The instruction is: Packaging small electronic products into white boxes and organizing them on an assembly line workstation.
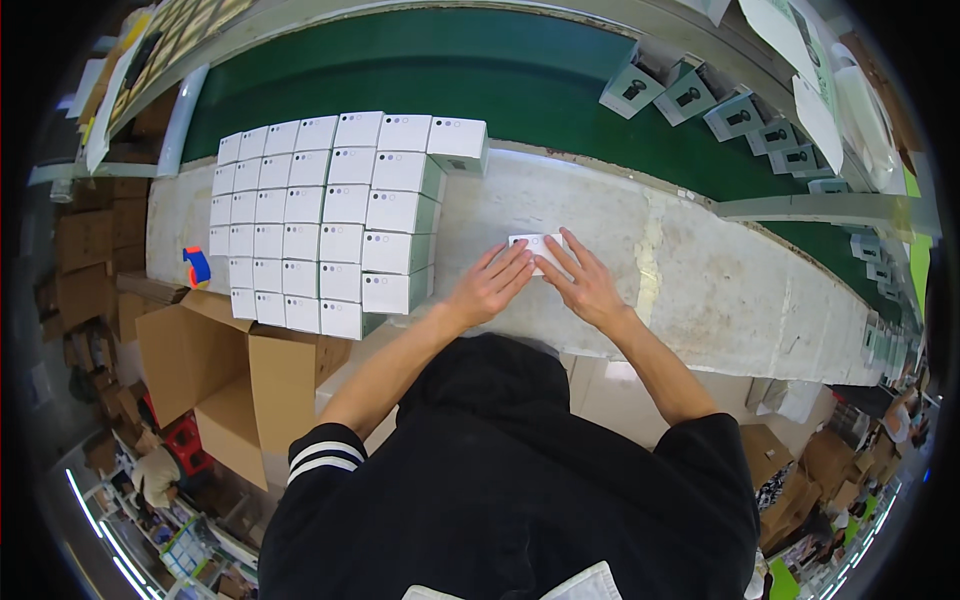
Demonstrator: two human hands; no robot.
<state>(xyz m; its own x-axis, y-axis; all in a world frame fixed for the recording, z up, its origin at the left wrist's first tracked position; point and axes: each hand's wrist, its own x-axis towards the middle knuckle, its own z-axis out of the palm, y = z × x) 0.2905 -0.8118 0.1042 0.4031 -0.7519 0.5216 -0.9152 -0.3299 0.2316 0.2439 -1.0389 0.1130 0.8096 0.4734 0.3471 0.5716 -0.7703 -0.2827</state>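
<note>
A small white box [520, 241] with three dots on its top lies on the worktable in front of me. My left hand [492, 288] rests its straightened fingers on the box's left part. From the other side my right hand [588, 286] reaches over the right part, fingers stretched and somewhat spread. The fingertips of both hands touch the box and cover much of it; my thumbs are mostly hidden. To the left stands a block of several rows of similar white boxes [305, 210], packed side by side, with pale green sides showing on some.
A green conveyor belt [400, 60] runs beyond the pale worktable [560, 195], carrying upright printed boxes [632, 90] at the far right. An open cardboard carton [215, 370] stands below the table's left end. A blue and orange tape dispenser [197, 266] sits beside the box block.
</note>
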